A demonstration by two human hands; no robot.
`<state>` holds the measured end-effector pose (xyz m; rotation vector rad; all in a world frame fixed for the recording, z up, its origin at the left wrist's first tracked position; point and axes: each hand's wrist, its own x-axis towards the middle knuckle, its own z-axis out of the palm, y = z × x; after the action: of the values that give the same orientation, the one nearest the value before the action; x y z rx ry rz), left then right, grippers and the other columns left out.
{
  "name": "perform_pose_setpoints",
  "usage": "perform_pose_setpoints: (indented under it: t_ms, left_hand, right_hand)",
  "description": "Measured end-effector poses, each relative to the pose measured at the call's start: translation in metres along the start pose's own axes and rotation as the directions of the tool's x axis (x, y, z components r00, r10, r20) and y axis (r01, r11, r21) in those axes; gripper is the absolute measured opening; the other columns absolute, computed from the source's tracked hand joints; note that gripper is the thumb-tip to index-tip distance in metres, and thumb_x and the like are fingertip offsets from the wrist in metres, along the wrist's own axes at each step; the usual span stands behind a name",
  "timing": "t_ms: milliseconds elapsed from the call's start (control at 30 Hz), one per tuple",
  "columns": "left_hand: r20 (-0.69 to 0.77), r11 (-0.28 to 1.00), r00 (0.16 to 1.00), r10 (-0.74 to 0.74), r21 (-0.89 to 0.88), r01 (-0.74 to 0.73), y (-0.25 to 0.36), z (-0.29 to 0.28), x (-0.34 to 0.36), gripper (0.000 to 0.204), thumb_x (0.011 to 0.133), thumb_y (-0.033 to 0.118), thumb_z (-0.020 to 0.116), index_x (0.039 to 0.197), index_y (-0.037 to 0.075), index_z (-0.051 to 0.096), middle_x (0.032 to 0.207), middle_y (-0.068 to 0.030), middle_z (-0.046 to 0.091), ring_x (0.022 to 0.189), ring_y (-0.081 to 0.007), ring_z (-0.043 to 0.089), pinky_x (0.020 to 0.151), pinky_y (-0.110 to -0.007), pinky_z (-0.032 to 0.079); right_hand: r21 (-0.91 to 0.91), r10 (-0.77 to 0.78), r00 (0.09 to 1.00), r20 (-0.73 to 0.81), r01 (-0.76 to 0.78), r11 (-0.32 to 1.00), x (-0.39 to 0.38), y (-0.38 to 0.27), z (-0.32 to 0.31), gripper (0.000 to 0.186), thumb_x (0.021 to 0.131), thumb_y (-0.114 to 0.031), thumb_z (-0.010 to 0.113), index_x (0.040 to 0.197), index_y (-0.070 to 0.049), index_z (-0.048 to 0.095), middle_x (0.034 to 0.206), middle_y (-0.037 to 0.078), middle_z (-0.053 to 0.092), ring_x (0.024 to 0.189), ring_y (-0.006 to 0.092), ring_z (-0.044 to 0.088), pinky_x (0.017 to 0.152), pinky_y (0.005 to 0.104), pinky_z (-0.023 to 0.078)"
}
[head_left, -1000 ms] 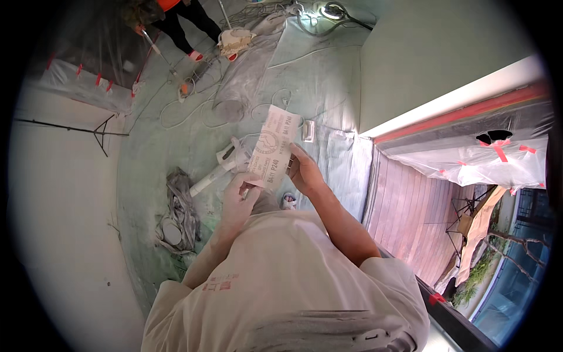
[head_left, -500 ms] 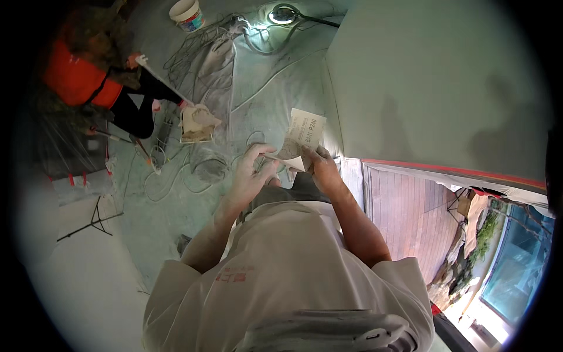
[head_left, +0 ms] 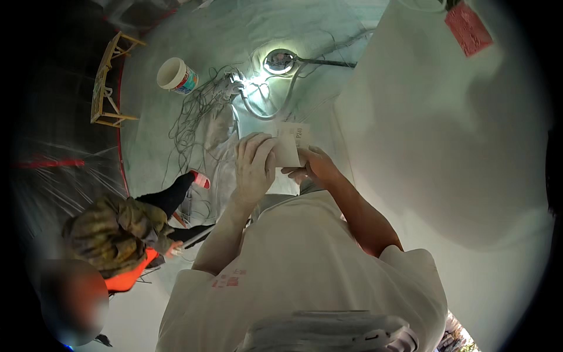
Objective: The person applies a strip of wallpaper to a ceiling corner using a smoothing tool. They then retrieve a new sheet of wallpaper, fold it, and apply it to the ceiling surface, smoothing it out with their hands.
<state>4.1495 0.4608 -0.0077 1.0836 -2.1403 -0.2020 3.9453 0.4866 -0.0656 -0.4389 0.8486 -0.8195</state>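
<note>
- Since the earlier frame, a blank pale flap had folded over part of the printed face of the sheet [head_left: 287, 151]; before, more of the print showed.
- Left hand [head_left: 255, 167] had come right up against the sheet's left edge; half a second ago it was looser, thumb and fingers apart.
- View had swung: bucket [head_left: 186, 82] and ring-shaped lamp [head_left: 280, 61] sat lower in frame, co-worker [head_left: 126, 234] now lower left, wooden trestle [head_left: 101, 94] and red rectangular piece [head_left: 468, 30] newly in sight.
- Sheet was held up between both hands, in front of the shirt [head_left: 311, 252], above the covered floor [head_left: 229, 29].
- Right hand [head_left: 319, 167] pinched the lower right part of the sheet, some fingers showing below its bottom edge.
- Left fingers were bunched close together, bent at the left edge; couldn't tell whether the thumb clamped it.
- Bucket stood upright on the floor, open top, white with a coloured label; contents couldn't be made out.
- Tangled cables [head_left: 196, 105] lay near the bucket, lit lamp beyond the sheet.
</note>
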Motion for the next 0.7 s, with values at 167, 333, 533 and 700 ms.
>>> perform_pose_setpoints:
  t_ms: [167, 333, 533, 700]
  left_hand:
    - [0.218, 0.991, 0.976, -0.009, -0.129, 0.038, -0.065, 0.014, 0.162, 0.049, 0.086, 0.014, 0.079, 0.131, 0.004, 0.064, 0.135, -0.0134, 0.062, 0.123, -0.0364, 0.059, 0.106, -0.048, 0.046]
    - [0.246, 0.981, 0.969, -0.002, -0.188, 0.049, -0.125, 0.075, 0.299, 0.065, 0.08, 0.02, 0.086, 0.137, 0.007, 0.059, 0.138, -0.0139, 0.057, 0.127, -0.0383, 0.056, 0.108, -0.048, 0.048]
    - [0.252, 0.887, 0.958, 0.14, -0.462, -0.009, -0.224, 0.174, 0.469, 0.061, 0.081, 0.009, 0.084, 0.135, 0.005, 0.058, 0.132, -0.0162, 0.06, 0.121, -0.0359, 0.06, 0.102, -0.046, 0.052]
    - [0.473, 0.696, 0.833, 0.288, -0.701, 0.157, -0.279, 0.239, 0.616, 0.059, 0.083, 0.007, 0.084, 0.135, 0.003, 0.057, 0.128, -0.0141, 0.062, 0.119, -0.0288, 0.062, 0.098, -0.041, 0.054]
  right_hand:
    - [0.001, -0.066, 0.995, -0.081, 0.066, 0.998, 0.106, -0.15, -0.014, 0.054, 0.109, -0.034, 0.055, 0.137, 0.012, 0.055, 0.122, 0.023, 0.069, 0.105, 0.0336, 0.073, 0.087, 0.0412, 0.065]
    - [-0.62, -0.387, 0.918, 0.085, 0.353, 0.701, 0.205, -0.258, -0.068, 0.057, 0.11, -0.041, 0.052, 0.141, 0.008, 0.054, 0.129, 0.02, 0.066, 0.115, 0.0333, 0.069, 0.085, 0.0446, 0.064]
    - [-0.004, -0.44, 0.857, -0.269, 0.456, 0.89, 0.285, -0.393, -0.087, 0.065, 0.112, -0.052, 0.041, 0.149, 0.001, 0.049, 0.135, 0.017, 0.065, 0.127, 0.0277, 0.062, 0.098, 0.0471, 0.059]
    - [0.129, -0.528, 0.665, -0.529, 0.677, 0.724, 0.367, -0.479, -0.114, 0.063, 0.114, -0.049, 0.038, 0.153, 0.0, 0.046, 0.142, 0.013, 0.06, 0.131, 0.0249, 0.059, 0.112, 0.0446, 0.046]
